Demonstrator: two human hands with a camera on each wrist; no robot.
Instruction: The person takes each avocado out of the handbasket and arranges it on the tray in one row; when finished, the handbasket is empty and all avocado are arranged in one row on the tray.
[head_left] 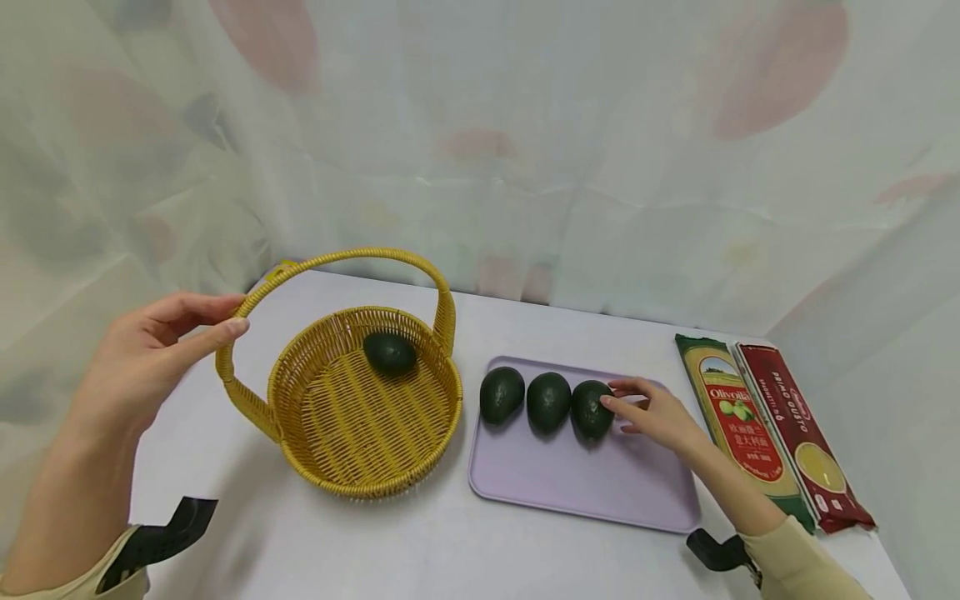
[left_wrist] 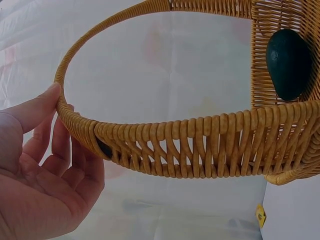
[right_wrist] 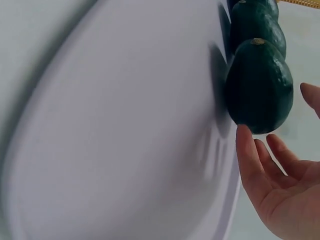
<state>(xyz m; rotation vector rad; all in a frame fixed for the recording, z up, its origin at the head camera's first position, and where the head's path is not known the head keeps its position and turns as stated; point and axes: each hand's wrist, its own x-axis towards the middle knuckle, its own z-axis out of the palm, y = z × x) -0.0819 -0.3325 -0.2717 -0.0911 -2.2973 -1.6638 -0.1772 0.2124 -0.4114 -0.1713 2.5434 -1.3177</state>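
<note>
My left hand (head_left: pixel 161 350) pinches the arched handle (left_wrist: pixel 75 122) of a yellow wicker basket (head_left: pixel 360 433) between thumb and fingers. Inside the basket, near its back right wall, lies one dark green avocado (head_left: pixel 390 354). On a lilac tray (head_left: pixel 570 483) three more avocados stand in a row: a left one (head_left: pixel 502 396), a middle one (head_left: pixel 548 403) and a right one (head_left: pixel 591 410). My right hand (head_left: pixel 660 417) reaches to the right avocado with fingers spread. In the right wrist view its fingertips are at the avocado's lower end, while the thumb (right_wrist: pixel 311 97) stays apart from it.
Right of the tray lie two packs of spaghetti side by side, a green and red pack (head_left: pixel 742 425) and a dark red pack (head_left: pixel 802 437). A pale patterned curtain (head_left: pixel 570 167) hangs behind and beside the white table (head_left: pixel 360 550).
</note>
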